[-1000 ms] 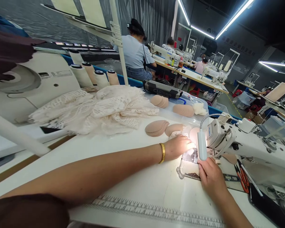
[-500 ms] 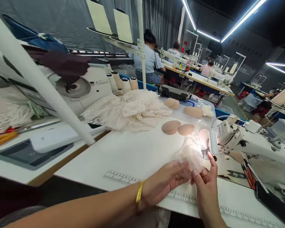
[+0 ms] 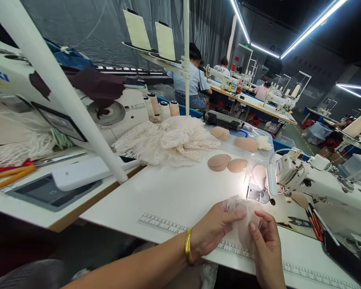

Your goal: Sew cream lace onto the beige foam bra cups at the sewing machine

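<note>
A thin, sheer whitish piece of fabric (image 3: 243, 226) hangs between my two hands, just in front of the sewing machine's lit needle area. My left hand (image 3: 215, 224), with a gold bangle at the wrist, pinches its left side between thumb and fingers. On the other side, my right hand (image 3: 266, 241) grips the fabric with thumb and bent fingers. Beyond the hands is the sewing machine (image 3: 313, 172), its lamp shining on the metal needle plate (image 3: 254, 193). Beige oval pads (image 3: 219, 162) lie behind on the white table, one pad (image 3: 259, 176) right by the needle.
A heap of cream lace (image 3: 171, 140) lies at the table's back left, near thread cones (image 3: 164, 110). Snips (image 3: 299, 221) and orange-handled scissors (image 3: 315, 224) rest at right. A white pole (image 3: 63, 96) crosses the left. Other people sit at machines farther back.
Both hands have drawn the fabric toward me, away from the needle, and spread it flatter between them. The right index finger has come down from the machine. The view has shifted slightly.
</note>
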A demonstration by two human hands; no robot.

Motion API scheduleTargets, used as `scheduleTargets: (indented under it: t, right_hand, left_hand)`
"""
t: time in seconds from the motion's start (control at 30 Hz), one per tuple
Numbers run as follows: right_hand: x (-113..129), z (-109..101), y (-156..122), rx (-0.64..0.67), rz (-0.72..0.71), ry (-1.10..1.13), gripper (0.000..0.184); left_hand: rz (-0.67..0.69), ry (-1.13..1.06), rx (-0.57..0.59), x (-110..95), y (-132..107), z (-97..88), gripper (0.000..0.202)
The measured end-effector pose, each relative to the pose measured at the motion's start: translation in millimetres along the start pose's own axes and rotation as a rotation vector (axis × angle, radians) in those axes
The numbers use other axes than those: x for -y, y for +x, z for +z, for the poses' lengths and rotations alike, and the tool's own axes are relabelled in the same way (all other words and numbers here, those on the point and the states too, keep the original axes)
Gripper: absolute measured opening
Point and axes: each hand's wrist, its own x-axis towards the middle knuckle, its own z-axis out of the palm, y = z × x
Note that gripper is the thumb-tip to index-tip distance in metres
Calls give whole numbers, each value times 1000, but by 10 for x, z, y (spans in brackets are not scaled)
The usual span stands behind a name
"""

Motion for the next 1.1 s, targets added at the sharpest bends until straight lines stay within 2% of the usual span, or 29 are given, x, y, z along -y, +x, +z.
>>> scheduleTargets:
  t: [0.1,0.2,0.3,0.43,0.53,0.63,0.7,0.8,0.9,1.1]
  right_hand:
    - [35,-26,30,-85,-167,-160,34]
    - [67,-63,69,-140,-236,-239,30]
    - [104,-50,66,-91,-151,-150,28]
    - [198,41,49,-66,-6,136,33]
    - [240,72,89,-31,67,294,37]
    - [202,17,147,-38,150,313,42]
    - [153,-54,161,-16,241,277,46]
    - [103,-140,133,65,315,279,62]
    - [107,-128,82,113,289,312,76]
    - [96,8,72,25,209,296,87]
  left_hand:
    - [19,126,21,26,5,14,53]
    - [43,234,-84,64,27,-4,53]
    - [73,312,-132,105,51,-25,53]
    - [76,347,-111,156,34,-32,51]
    - [-6,286,50,172,-23,-15,47]
    - [-68,176,202,143,-63,24,45]
    - [-33,109,184,102,-57,47,46]
    - [29,53,130,38,-12,60,47]
    - [47,34,102,7,27,62,49]
    - [90,-10,-20,31,75,69,51]
